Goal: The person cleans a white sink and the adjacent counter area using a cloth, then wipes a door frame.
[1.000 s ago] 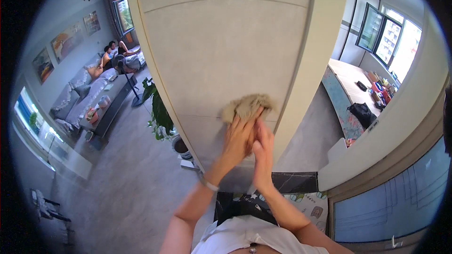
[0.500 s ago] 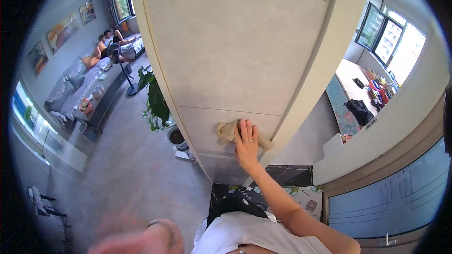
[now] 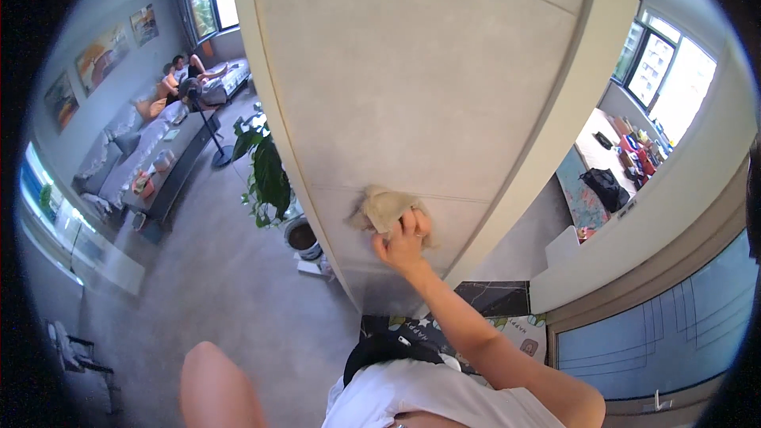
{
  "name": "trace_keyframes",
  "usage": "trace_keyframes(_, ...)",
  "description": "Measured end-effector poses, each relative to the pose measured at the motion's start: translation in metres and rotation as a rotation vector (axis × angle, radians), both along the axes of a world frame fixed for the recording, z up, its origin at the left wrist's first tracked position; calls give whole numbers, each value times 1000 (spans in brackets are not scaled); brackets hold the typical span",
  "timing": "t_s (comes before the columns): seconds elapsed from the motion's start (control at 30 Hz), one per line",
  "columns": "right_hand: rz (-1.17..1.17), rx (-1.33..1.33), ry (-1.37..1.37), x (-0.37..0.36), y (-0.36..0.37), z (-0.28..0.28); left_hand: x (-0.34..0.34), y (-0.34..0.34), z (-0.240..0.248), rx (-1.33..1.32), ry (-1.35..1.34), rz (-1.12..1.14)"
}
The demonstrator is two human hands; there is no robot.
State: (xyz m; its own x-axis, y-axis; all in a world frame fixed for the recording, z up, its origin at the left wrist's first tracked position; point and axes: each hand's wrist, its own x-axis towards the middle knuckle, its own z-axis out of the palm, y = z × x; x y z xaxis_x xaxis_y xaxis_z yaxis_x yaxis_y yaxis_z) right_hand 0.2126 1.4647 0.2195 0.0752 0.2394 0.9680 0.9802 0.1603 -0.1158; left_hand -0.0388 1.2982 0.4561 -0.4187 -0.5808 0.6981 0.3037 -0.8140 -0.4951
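A crumpled beige cloth (image 3: 384,204) lies against the light grey wall panel (image 3: 412,95), at its lower part. My right hand (image 3: 403,244) reaches up to it and is closed on it, fingers curled and pressed toward the panel. Part of the cloth spreads out to the left of my fingers. At the lower left edge shows a rounded bare part of my left arm (image 3: 218,384). The left hand itself is out of sight.
A potted plant (image 3: 269,174) stands just left of the panel. Farther left are a sofa (image 3: 119,150), a low table (image 3: 170,170), a standing fan (image 3: 222,154) and people (image 3: 186,71) seated at the back. To the right are a bed (image 3: 583,182) and a blue-paned door (image 3: 658,333). A patterned mat (image 3: 507,333) lies below.
My right hand has curled its fingers and shifted slightly left, and the cloth has bunched up. My left hand, blurred at the lower left before, has left the picture; only part of the arm shows.
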Motion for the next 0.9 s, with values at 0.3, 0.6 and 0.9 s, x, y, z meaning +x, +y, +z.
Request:
trace_keyframes(0.3, -123, -34, -148, -31, 31, 129, -3, 20, -14, -83, -9, 27)
trace_keyframes(0.6, 64, -260, -337, -31, 36, 62, -16, 6, -24, 12, -46, 46)
trace_keyframes(0.9, 125, -266, -411, -50, 52, 51, -36, -11, -23, 70, -91, 101)
